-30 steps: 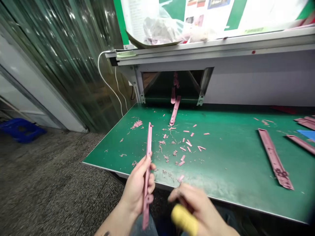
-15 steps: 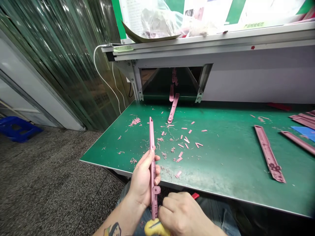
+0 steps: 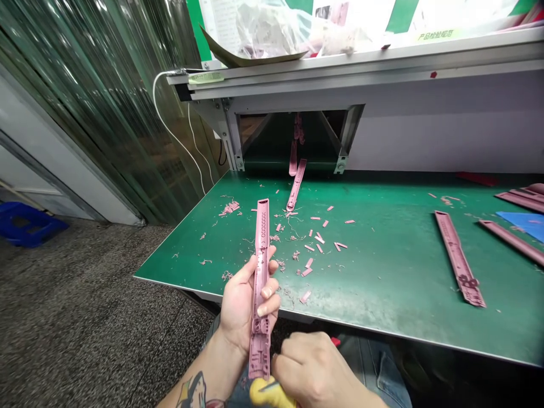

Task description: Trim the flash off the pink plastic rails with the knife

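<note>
My left hand (image 3: 242, 303) is wrapped round a long, narrow pink plastic molded part (image 3: 262, 226), which stands nearly upright in the view. Its ribbed, hollow inner side faces me, and my fingertips lie across its middle. Low in the view, my right hand (image 3: 317, 365) is closed beside the part's lower end. A yellow covering (image 3: 272, 392), seemingly on its thumb, touches or nearly touches that end. A thin dark line like a blade lies on the yellow. Behind the fist pokes a red handle end (image 3: 335, 341); my fingers hide the rest of the tool.
Pink scraps (image 3: 318, 239) and shavings litter the green table (image 3: 374, 272). Another pink part (image 3: 296, 184) lies below the conveyor opening (image 3: 293, 139). More parts (image 3: 459, 258) and a blue sheet (image 3: 525, 224) are at right. A metal-edged shelf (image 3: 323, 71) overhangs the back.
My left hand has rolled the pink part from its narrow side to its open, ribbed face. My left fingers now curl over its front. The right hand has hardly moved.
</note>
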`<action>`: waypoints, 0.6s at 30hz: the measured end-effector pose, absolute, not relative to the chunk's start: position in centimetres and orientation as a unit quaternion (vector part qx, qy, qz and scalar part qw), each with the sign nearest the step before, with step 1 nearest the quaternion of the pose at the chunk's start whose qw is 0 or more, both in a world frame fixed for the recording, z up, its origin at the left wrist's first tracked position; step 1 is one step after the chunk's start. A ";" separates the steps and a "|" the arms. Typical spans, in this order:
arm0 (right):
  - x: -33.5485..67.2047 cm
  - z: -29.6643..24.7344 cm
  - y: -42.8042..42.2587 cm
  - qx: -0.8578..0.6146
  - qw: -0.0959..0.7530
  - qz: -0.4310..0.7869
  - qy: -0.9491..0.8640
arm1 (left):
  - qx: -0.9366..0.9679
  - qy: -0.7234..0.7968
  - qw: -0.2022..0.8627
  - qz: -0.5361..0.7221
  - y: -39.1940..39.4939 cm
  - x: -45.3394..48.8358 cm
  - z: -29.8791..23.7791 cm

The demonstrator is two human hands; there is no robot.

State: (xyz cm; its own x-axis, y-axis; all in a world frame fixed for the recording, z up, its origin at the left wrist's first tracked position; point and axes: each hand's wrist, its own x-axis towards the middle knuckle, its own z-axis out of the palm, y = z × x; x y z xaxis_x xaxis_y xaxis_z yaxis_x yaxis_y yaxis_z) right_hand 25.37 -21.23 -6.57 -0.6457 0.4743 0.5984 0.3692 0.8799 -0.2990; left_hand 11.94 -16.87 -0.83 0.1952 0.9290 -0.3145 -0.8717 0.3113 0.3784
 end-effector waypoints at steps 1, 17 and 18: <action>25.4 -7.1 -21.7 -0.225 0.370 0.110 -0.895 | 0.056 0.244 0.772 0.584 -16.8 11.9 -0.9; 26.6 -5.4 -20.9 -0.260 0.291 0.172 -0.904 | 0.074 0.299 0.800 0.516 -16.6 12.5 -1.3; 26.8 -6.0 -21.4 -0.233 0.303 0.202 -0.902 | 0.074 0.301 0.798 0.516 -16.7 12.5 -1.3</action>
